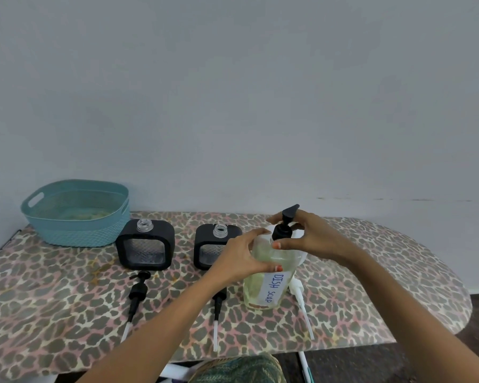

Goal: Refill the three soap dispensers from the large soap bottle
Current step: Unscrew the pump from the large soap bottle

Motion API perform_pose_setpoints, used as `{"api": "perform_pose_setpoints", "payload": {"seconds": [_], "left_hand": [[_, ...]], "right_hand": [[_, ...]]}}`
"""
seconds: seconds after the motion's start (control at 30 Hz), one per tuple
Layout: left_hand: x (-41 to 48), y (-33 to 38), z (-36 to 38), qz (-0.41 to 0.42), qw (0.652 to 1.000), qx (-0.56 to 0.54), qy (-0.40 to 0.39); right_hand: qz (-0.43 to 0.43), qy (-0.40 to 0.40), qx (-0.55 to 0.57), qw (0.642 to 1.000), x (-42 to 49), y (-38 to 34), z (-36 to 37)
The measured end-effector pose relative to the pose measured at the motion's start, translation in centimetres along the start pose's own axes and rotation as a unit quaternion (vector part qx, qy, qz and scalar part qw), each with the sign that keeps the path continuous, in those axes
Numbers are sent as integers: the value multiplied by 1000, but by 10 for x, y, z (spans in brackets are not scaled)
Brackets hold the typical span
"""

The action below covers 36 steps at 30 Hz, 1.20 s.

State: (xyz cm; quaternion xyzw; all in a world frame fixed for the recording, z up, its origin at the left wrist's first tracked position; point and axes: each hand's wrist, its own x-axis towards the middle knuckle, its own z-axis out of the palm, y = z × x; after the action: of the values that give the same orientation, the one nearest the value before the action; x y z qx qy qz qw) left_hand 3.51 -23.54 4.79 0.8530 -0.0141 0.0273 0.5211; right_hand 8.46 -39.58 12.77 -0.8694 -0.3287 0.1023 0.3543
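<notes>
The large clear bottle (263,288) of yellowish soap, labelled DISH SOAP, stands upright on the table. My left hand (238,258) grips its shoulder from the left. Its white pump (299,297) lies on the table just to its right. My right hand (304,236) pinches the collar of a black pump (284,225), which stands upright right behind the bottle's top. What that pump sits on is mostly hidden; only a white edge (302,257) shows. Two black square dispensers (127,244) (203,241) stand open-necked to the left, their black pumps (137,291) (219,302) lying in front.
A teal basket (78,230) sits at the back left corner against the wall. The leopard-print table (371,286) ends in a rounded edge on the right, with dark floor beyond. A patterned cloth shows at the near edge (241,369).
</notes>
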Motion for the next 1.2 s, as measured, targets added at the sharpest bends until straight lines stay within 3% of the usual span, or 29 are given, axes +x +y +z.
{"api": "perform_pose_setpoints", "payload": {"seconds": [0.1, 0.17, 0.27, 0.4, 0.47, 0.63, 1.0, 1.2], "left_hand": [[0, 0, 0, -1, 1000, -4, 1], [0, 0, 1, -1, 1000, -3, -1], [1, -1, 0, -5, 1000, -13, 1], [1, -1, 1, 4, 1000, -12, 3], [1, -2, 2, 3, 1000, -6, 3], [2, -2, 2, -2, 1000, -10, 4], [0, -2, 2, 0, 1000, -20, -4], [0, -1, 2, -4, 1000, -20, -1]], "right_hand": [[17, 121, -24, 992, -2, -2, 16], [33, 154, -10, 988, -3, -3, 24], [38, 138, -11, 990, -5, -6, 22], [48, 66, 147, 986, -10, -6, 12], [48, 60, 159, 984, -10, -7, 16], [16, 167, 37, 985, -5, -10, 28], [65, 128, 191, 971, -8, -2, 27], [72, 229, 43, 970, -6, 2, 41]]}}
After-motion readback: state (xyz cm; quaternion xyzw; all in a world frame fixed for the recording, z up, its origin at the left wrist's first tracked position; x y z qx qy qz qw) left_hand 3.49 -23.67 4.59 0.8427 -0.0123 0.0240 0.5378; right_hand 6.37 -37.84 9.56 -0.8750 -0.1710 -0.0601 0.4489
